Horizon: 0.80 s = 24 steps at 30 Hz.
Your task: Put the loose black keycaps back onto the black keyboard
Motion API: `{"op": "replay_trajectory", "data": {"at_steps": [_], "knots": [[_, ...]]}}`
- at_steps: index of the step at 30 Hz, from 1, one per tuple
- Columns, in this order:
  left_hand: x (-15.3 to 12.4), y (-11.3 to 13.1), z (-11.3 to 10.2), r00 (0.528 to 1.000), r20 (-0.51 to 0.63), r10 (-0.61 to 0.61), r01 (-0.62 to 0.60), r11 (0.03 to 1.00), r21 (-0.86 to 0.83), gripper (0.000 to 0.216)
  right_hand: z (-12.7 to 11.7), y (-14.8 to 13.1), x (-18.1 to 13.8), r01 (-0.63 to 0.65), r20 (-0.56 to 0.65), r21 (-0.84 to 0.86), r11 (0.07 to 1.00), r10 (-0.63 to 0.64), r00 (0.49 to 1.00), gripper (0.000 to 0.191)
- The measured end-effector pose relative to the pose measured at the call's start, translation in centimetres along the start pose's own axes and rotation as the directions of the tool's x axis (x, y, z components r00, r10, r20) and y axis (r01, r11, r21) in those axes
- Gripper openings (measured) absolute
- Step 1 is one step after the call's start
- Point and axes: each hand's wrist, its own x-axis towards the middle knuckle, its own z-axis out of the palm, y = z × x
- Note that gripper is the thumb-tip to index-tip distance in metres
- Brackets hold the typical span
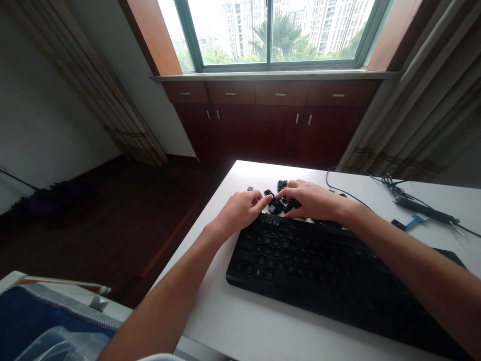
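A black keyboard (300, 265) lies on the white table, with bare key positions visible at its left part. Behind its top edge is a small pile of loose black keycaps (276, 206). My left hand (244, 209) is at the pile's left side, its fingers curled in towards the thumb; whatever they may hold is too small to make out. From the right, my right hand (310, 199) reaches over the pile with thumb and fingers apart, the fingertips among the keycaps. A single keycap (250, 189) lies apart, just beyond my left hand.
On the right of the white table (225, 311) lie a coiled black cable (393, 185), a dark rod-shaped tool (426, 209) and a small blue brush (416, 220). A blue fabric container (48, 321) with clear plastic stands at lower left. Wooden cabinets (278, 125) line the window wall.
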Motion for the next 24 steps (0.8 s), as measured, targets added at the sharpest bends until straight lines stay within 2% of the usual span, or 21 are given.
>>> {"op": "replay_trajectory", "data": {"at_steps": [5, 13, 18, 24], "knots": [[0.1, 0.0, 0.1, 0.999, 0.031, -0.019, 0.021, 0.998, -0.064, 0.055, 0.3, 0.3, 0.5, 0.020, -0.012, 0.000, 1.000, -0.020, 1.000, 0.050], [0.0, -0.2, 0.2, 0.999, 0.031, -0.017, 0.021, 0.987, -0.156, 0.052, 1.4, -0.7, 1.3, 0.012, -0.079, -0.035, 0.999, -0.015, 0.997, 0.045], [0.1, -0.2, 0.0, 1.000, 0.015, -0.010, 0.012, 0.988, -0.155, 0.050, 1.4, -0.8, 1.4, 0.017, -0.098, -0.051, 0.999, -0.022, 0.995, 0.042], [0.1, -0.2, 0.0, 1.000, -0.017, -0.015, 0.014, 0.995, -0.097, 0.051, 0.7, -0.2, 1.5, 0.081, -0.076, -0.034, 0.996, -0.084, 0.994, 0.045]]}}
